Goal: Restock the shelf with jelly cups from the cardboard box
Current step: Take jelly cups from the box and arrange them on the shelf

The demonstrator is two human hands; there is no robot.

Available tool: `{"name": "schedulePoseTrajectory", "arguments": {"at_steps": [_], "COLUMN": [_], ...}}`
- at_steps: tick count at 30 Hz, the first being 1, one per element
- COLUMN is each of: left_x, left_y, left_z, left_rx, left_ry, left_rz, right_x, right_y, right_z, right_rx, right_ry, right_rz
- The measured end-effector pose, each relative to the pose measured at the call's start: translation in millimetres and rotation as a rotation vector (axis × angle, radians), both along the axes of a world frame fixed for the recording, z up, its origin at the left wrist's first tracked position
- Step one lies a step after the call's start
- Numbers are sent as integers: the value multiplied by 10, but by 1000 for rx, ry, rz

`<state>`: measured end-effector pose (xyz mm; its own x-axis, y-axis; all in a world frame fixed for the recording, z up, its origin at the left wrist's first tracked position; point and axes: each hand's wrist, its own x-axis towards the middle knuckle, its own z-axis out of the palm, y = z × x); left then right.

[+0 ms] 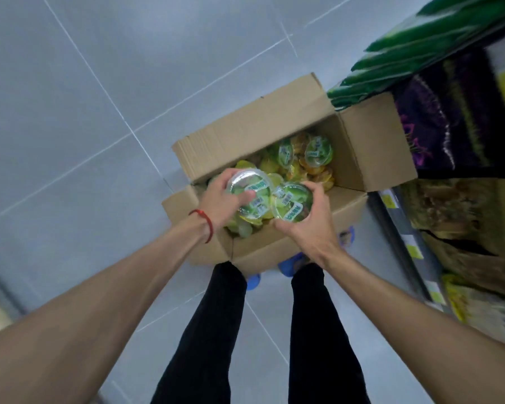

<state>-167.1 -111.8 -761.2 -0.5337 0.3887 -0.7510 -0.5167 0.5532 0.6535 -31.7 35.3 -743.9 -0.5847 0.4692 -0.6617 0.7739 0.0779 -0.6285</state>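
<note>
Black trouser legs (216,330) and blue shoes (289,265) are seen nearest, right against the cardboard box (260,252) on the tiled floor (85,97). One jelly cup (250,193) is clasped in the left grip (219,199) and a second cup (292,205) in the right grip (309,225), held side by side over the box opening. Progress is judged partial: many remaining cups (318,150) are left inside, and none is seen shelved. Shelf (449,199) at right is packed with blurred goods, so no free slot can be made out. Raised box flap (376,147) is judged a snag risk en route.
</note>
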Motion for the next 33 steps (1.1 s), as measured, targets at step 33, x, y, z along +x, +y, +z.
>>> {"name": "schedulePoseTrajectory", "arguments": {"at_steps": [33], "left_x": [2818], "left_y": [454], "left_z": [4247], "left_rx": [418], "left_ry": [26], "left_rz": [-267], "right_x": [3291], "right_y": [-346], "right_z": [3967], "right_rx": [277], "right_ry": [610], "right_rz": [-444]}}
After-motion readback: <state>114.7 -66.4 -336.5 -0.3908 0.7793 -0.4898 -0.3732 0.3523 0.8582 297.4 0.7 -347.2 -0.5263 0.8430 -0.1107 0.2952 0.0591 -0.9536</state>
